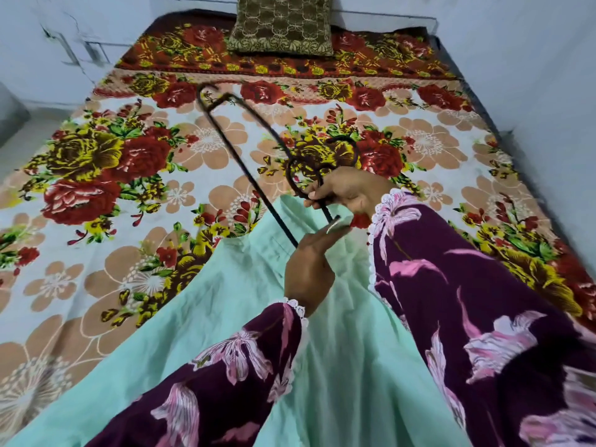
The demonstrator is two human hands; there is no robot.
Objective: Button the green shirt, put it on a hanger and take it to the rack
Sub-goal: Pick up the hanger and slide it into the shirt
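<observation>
The pale green shirt (pixel 225 301) hangs in front of me over the near edge of the bed, its upper part rising towards my hands. A dark metal hanger (pixel 238 156) is held above it, its long arm slanting up to the left and its hook (pixel 325 159) curling by my right hand. My right hand (pixel 351 191) grips the hanger just below the hook. My left hand (pixel 309 269) is closed on the hanger's lower arm together with the shirt's top edge. Both sleeves are maroon with pink flowers.
A bed with a floral sheet (pixel 129 175) fills the view. A brown patterned pillow (pixel 283 24) lies at the head. Pale walls (pixel 532 59) bound the bed at the back and right. A strip of floor (pixel 19 140) shows at the left.
</observation>
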